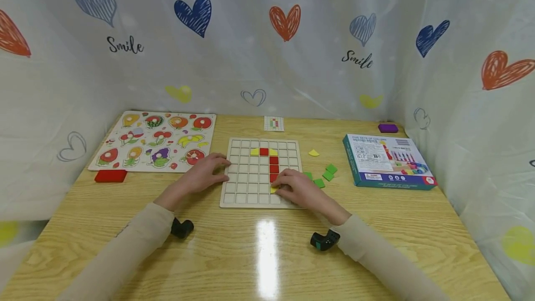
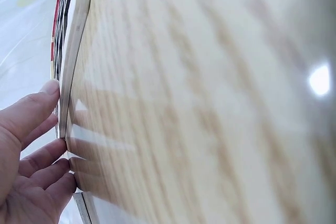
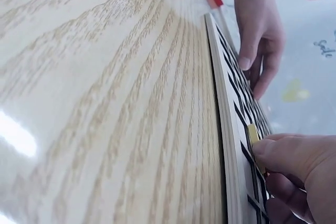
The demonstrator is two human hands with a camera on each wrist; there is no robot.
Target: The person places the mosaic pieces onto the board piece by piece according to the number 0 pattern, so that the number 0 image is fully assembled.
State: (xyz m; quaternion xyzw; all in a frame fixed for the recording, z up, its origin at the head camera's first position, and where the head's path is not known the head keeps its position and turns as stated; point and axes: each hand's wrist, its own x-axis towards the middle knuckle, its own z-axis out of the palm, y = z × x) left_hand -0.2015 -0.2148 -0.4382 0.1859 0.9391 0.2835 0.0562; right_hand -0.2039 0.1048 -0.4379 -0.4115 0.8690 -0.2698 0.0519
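A pale wooden grid board lies flat on the table. My left hand rests at its left edge, thumb and fingertips touching the side, fingers loosely bent. Low on the board, my right hand pinches a small yellow tile between thumb and fingers; most of that tile is hidden by them. Just above it runs a column of red tiles. A further red tile sits in an upper row, between a yellow tile and another yellow tile.
Right of the board lie several green tiles and a loose yellow quarter-round tile. Behind it is a pattern card. A fruit puzzle board and red block are left; a toy box and purple block are right.
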